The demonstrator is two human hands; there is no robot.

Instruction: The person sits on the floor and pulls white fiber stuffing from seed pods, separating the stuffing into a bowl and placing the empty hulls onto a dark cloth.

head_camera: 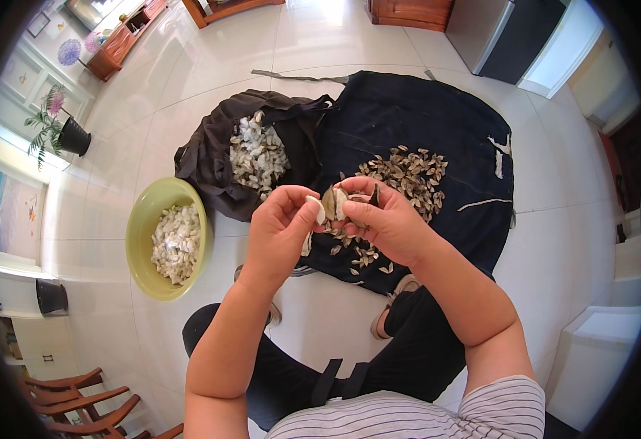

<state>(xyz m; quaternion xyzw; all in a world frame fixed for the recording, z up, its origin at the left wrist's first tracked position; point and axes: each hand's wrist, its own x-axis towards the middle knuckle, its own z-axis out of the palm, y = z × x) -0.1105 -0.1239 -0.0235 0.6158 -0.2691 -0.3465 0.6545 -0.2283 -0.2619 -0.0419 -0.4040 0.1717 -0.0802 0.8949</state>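
Observation:
Between the thumb and forefinger of my left hand is a white cotton lock. My right hand grips a split brown cotton boll, with a second pale piece under the thumb; more dry husk shows among the fingers. Both hands are close together above a dark blue cloth. Empty-looking brown husks lie heaped on that cloth, some partly hidden by my right hand. Beyond my left hand an open dark brown sack holds cotton bolls with white fibre.
A green plastic basin of white cotton stands left on the tiled floor. Wooden chairs are at lower left, a potted plant farther back. A white box-shaped object is at right.

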